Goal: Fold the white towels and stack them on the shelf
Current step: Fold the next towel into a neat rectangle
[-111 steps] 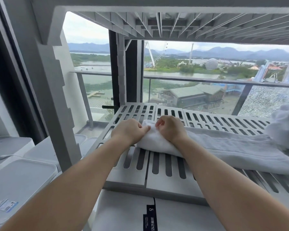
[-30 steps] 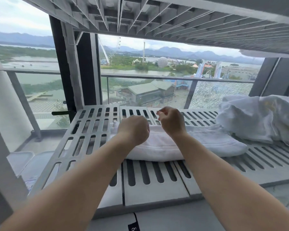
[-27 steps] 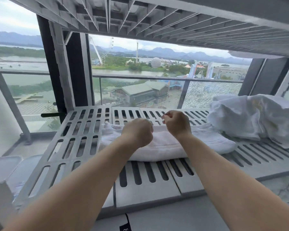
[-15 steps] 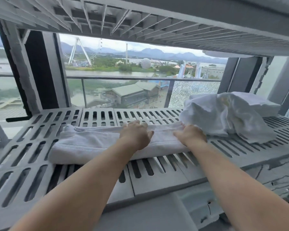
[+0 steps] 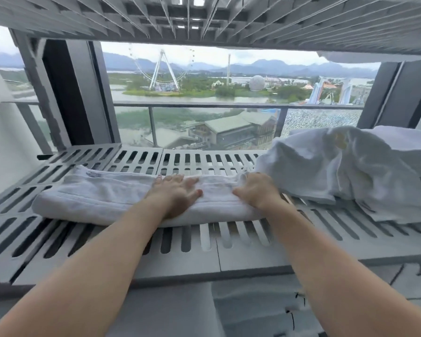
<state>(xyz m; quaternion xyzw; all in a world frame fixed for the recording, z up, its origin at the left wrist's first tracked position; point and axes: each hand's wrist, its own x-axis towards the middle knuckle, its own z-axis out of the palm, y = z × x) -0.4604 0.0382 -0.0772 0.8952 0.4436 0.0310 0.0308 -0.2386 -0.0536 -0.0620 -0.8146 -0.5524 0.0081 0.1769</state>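
A long white towel (image 5: 102, 198), folded into a narrow strip, lies across the grey slatted shelf (image 5: 204, 242). My left hand (image 5: 178, 193) rests flat on the strip's middle, fingers spread. My right hand (image 5: 257, 190) curls around the strip's right end, gripping the cloth. A crumpled heap of white towels (image 5: 345, 166) sits on the shelf at the right, touching that end.
Another slatted shelf (image 5: 204, 18) hangs close overhead. Behind the shelf are a glass balcony rail (image 5: 204, 105) and dark window frames (image 5: 66, 98). Grey boxes (image 5: 170, 312) stand below the shelf's front edge.
My hands slid right along the towel from its left end. The left hand went from a fist to flat on the cloth; the right took hold of the right end. The view panned right.
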